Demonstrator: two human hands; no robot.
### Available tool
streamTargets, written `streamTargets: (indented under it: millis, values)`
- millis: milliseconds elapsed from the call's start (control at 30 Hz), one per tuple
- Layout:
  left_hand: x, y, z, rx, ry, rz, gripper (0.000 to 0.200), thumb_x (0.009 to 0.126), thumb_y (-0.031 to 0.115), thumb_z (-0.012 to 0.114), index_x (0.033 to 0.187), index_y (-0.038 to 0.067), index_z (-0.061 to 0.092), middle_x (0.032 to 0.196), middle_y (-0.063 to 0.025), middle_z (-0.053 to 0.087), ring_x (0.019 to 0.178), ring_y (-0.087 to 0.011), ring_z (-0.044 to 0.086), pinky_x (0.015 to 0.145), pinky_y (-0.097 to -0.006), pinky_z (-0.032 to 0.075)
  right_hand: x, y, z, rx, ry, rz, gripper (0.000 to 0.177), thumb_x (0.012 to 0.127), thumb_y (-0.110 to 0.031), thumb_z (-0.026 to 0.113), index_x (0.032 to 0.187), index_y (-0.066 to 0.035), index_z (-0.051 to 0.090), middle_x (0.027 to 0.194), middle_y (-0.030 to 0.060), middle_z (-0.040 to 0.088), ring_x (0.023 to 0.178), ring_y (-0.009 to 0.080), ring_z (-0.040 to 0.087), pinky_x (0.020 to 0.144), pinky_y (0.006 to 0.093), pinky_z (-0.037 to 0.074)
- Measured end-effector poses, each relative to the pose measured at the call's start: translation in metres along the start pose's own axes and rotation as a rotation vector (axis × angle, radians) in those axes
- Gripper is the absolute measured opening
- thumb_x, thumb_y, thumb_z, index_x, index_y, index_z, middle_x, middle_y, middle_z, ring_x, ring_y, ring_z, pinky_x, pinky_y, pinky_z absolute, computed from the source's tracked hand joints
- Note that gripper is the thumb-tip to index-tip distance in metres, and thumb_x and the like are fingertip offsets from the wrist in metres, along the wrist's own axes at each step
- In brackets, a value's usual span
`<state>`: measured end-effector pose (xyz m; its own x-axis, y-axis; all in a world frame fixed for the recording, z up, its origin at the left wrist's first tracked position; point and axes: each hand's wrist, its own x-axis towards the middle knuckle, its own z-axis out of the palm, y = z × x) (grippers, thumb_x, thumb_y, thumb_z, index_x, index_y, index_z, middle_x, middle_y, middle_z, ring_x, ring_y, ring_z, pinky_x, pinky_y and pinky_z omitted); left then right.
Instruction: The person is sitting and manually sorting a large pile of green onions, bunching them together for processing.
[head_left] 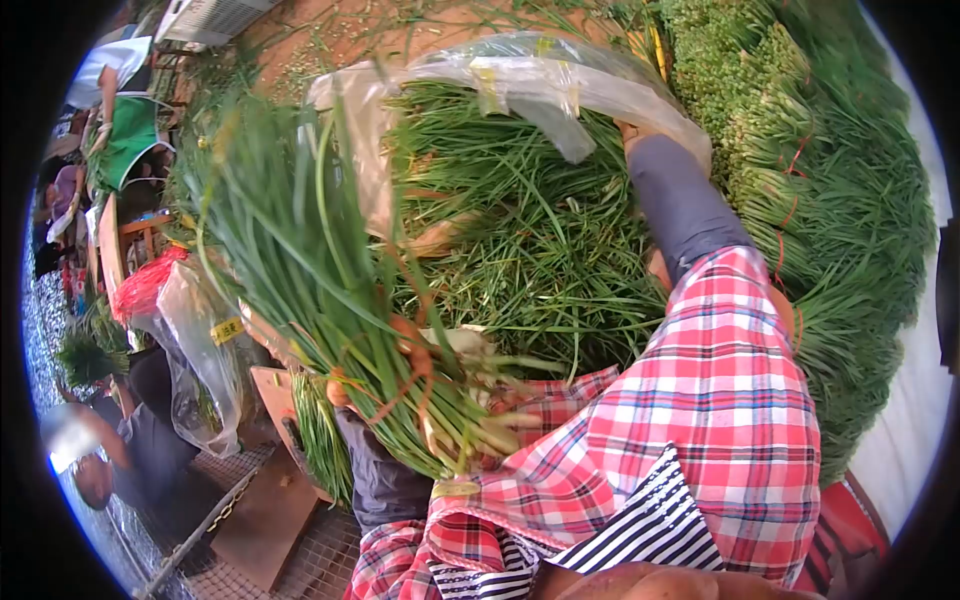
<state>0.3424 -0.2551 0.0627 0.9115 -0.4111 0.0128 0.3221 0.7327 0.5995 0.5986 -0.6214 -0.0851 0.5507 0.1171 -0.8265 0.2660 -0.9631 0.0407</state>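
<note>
My left hand is closed around a bunch of long green garlic chives. Pale stem ends point toward my lap, and a reddish band circles the stems. The leaf tips blur at the upper left. Most of this hand is hidden behind the greens. My right arm, in a dark grey sleeve, stretches forward over a plastic-lined heap of loose chives. At the far edge, my right hand lies under the clear plastic sheet; its fingers are hidden.
Tied bundles of greens are stacked along the right. To the left stand a clear plastic bag and a red bag. Other people work at the far left, one near a green cloth. A brown board lies below.
</note>
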Motion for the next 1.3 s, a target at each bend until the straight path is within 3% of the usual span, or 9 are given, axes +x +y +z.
streamTargets:
  millis: [200, 333, 400, 467, 633, 833, 1000, 1100, 1300]
  values:
    - [-0.021, 0.01, 0.031, -0.072, 0.215, 0.353, 0.076, 0.062, 0.042, 0.065, 0.119, -0.004, 0.044, 0.109, -0.0207, 0.052, 0.095, -0.0323, 0.053, 0.085, -0.0474, 0.041, -0.087, -0.001, -0.061, 0.178, 0.222, -0.166, 0.073, 0.067, -0.025, 0.072, 0.132, -0.018, 0.039, 0.118, 0.0162, 0.053, 0.109, 0.025, 0.052, 0.087, 0.035, 0.043]
    - [-0.023, 0.003, 0.053, -0.015, 0.34, 0.165, 0.058, 0.067, 0.02, 0.067, 0.118, -0.001, 0.046, 0.108, -0.0187, 0.054, 0.1, -0.0302, 0.053, 0.087, -0.0447, 0.043, -0.182, -0.044, -0.074, 1.037, -0.038, -0.901, 0.08, 0.078, -0.029, 0.063, 0.139, -0.008, 0.015, 0.129, 0.0116, 0.046, 0.116, 0.0219, 0.045, 0.091, 0.0353, 0.04]
    - [-0.037, -0.013, 0.015, 0.332, 0.305, 0.154, 0.039, 0.071, -0.002, 0.06, 0.109, -0.001, 0.052, 0.103, -0.0151, 0.057, 0.09, -0.0246, 0.058, 0.079, -0.0367, 0.049, -0.208, -0.09, -0.063, 0.985, -0.058, -1.254, 0.112, 0.06, -0.058, 0.07, 0.141, -0.011, 0.008, 0.132, 0.0163, 0.04, 0.122, 0.0279, 0.037, 0.1, 0.0403, 0.03]
    - [-0.022, -0.033, 0.037, 0.553, 0.237, 0.108, 0.041, 0.068, -0.009, 0.061, 0.106, 0.0, 0.054, 0.102, -0.0131, 0.058, 0.087, -0.0233, 0.06, 0.076, -0.0355, 0.05, -0.215, -0.142, -0.046, 1.302, -0.162, -1.592, 0.098, 0.066, -0.031, 0.076, 0.138, -0.005, 0.015, 0.124, 0.0136, 0.048, 0.115, 0.0207, 0.045, 0.097, 0.0346, 0.033]
    - [-0.005, -0.077, 0.031, 0.836, 0.298, 0.035, 0.061, 0.064, -0.009, 0.068, 0.119, 0.004, 0.045, 0.112, -0.0107, 0.054, 0.105, -0.0228, 0.052, 0.085, -0.0387, 0.047, -0.24, -0.187, 0.022, 1.333, 0.215, -1.393, 0.084, 0.057, -0.03, 0.082, 0.125, -0.004, 0.041, 0.114, 0.0079, 0.055, 0.106, 0.0199, 0.05, 0.092, 0.035, 0.039]
    - [0.006, -0.094, 0.023, -0.111, 0.298, 0.082, 0.07, 0.062, -0.006, 0.072, 0.123, 0.005, 0.04, 0.115, -0.0096, 0.052, 0.107, -0.0222, 0.05, 0.087, -0.0373, 0.046, -0.228, -0.195, 0.093, 2.225, -0.76, -0.773, 0.077, 0.061, -0.037, 0.077, 0.124, -0.009, 0.042, 0.115, 0.0066, 0.055, 0.104, 0.024, 0.051, 0.092, 0.0386, 0.04]
    - [0.001, -0.114, 0.018, -0.132, 0.304, 0.019, 0.076, 0.06, -0.004, 0.074, 0.126, 0.005, 0.036, 0.117, -0.009, 0.051, 0.108, -0.022, 0.049, 0.089, -0.0363, 0.045, -0.181, -0.207, 0.117, 1.569, 0.108, -0.978, 0.072, 0.062, -0.044, 0.068, 0.123, -0.012, 0.047, 0.118, 0.0085, 0.053, 0.107, 0.0309, 0.049, 0.1, 0.0435, 0.03]
    - [0.0, -0.134, 0.013, -0.112, 0.347, -0.032, 0.08, 0.059, -0.003, 0.075, 0.127, 0.006, 0.034, 0.118, -0.0086, 0.051, 0.109, -0.0219, 0.049, 0.089, -0.0357, 0.044, -0.238, -0.212, 0.093, 2.116, -0.402, -0.71, 0.055, 0.074, -0.025, 0.065, 0.121, -0.003, 0.046, 0.115, 0.0098, 0.055, 0.106, 0.0264, 0.05, 0.09, 0.041, 0.041]
    - [-0.013, -0.163, -0.01, 0.672, 0.198, -0.008, 0.093, 0.051, 0.006, 0.081, 0.128, 0.005, 0.031, 0.116, -0.0091, 0.052, 0.103, -0.0219, 0.053, 0.089, -0.0362, 0.044, -0.305, -0.185, 0.038, 1.655, 0.601, -0.886, 0.037, 0.066, -0.004, 0.073, 0.101, -0.002, 0.059, 0.091, 0.0065, 0.062, 0.078, 0.0169, 0.058, 0.073, 0.0326, 0.049]
